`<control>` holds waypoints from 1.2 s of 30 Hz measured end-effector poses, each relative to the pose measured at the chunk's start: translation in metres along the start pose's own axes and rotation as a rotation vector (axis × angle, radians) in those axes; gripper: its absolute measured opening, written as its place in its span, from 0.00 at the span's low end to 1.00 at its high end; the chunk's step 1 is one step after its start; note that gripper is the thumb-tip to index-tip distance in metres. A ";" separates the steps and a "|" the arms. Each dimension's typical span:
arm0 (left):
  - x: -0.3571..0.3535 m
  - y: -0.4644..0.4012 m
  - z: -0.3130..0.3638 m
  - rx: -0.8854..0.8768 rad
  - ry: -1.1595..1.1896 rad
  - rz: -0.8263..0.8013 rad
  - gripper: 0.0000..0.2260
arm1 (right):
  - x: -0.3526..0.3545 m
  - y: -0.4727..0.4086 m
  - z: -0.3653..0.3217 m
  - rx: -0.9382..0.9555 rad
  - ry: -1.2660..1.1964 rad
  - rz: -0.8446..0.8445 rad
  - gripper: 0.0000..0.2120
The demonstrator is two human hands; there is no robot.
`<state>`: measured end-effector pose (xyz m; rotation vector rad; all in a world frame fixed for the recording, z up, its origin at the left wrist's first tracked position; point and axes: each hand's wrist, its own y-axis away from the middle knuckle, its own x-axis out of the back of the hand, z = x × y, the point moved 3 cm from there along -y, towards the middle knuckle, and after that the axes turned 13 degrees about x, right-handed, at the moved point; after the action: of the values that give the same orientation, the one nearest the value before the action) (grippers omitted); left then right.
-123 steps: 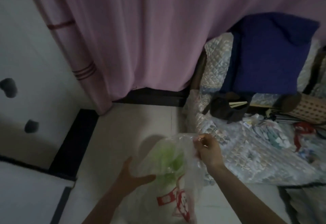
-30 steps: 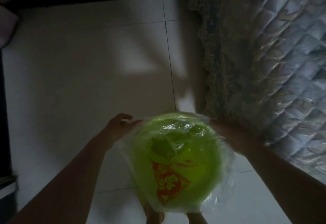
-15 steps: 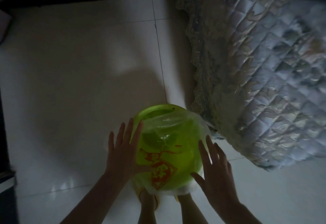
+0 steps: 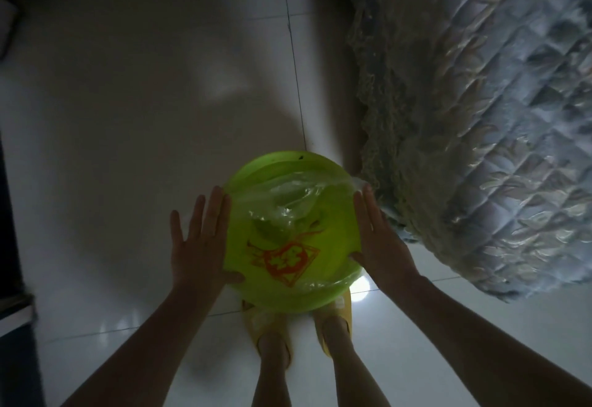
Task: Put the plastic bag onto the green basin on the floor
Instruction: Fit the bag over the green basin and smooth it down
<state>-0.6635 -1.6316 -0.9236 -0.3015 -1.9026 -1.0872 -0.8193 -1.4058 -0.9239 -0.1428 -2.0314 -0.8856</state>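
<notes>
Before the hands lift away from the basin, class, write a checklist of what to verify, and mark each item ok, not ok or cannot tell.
1. Plastic bag lies over the green basin: ok.
2. Bag covers the whole rim: not ok, the far edge is bare.
3. Left hand open, flat at the side: ok.
4. Right hand open, flat at the side: ok.
5. Basin stands on the floor: cannot tell.
6. Bag will stay put: cannot tell.

Bare forearms, bare legs, yellow slippers (image 4: 336, 310).

Dim, murky view, soft glare patches on floor tiles (image 4: 128, 92), edges bowed, perhaps slightly blurred
</notes>
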 end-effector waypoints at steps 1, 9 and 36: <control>-0.001 -0.002 -0.003 0.016 0.004 -0.014 0.68 | 0.002 -0.004 0.000 0.007 0.027 -0.017 0.56; 0.001 -0.004 -0.025 0.116 0.008 -0.133 0.68 | 0.007 0.011 0.012 0.015 0.134 -0.109 0.60; 0.071 -0.099 -0.007 0.057 0.907 -0.001 0.06 | 0.081 -0.104 0.019 -0.079 -0.338 0.317 0.05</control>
<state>-0.7574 -1.7095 -0.9221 0.2100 -1.1105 -0.9363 -0.9236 -1.4882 -0.9240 -0.6794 -2.1989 -0.7780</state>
